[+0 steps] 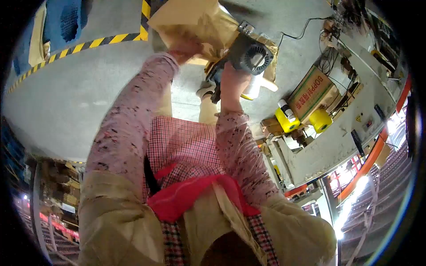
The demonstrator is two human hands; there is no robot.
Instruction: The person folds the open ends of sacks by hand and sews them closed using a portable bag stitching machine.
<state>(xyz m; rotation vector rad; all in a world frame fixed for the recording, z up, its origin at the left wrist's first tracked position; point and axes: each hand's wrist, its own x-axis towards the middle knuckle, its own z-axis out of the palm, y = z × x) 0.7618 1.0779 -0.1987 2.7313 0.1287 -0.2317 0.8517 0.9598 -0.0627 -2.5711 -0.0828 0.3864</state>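
Observation:
My right hand point(235, 80) is wrapped round the handle of a handheld bag sewing machine point(255, 56), which has a dark grey motor housing with round vents. A white thread cone point(254, 86) shows beside it. My left hand point(185, 49), slightly blurred, grips the near edge of a large brown paper bag point(191, 22); its fingertips are partly hidden against the paper. The bag's right side touches the machine's head. More brown paper point(271, 48) shows behind the machine, to its right.
A cardboard box point(313, 95), yellow spools point(320, 120) and loose cables stand by the white machine frame point(319, 155) on the right. Yellow-black tape point(95, 43) marks the grey floor. Blue material point(62, 26) lies at upper left; stacked cartons point(62, 186) are at lower left.

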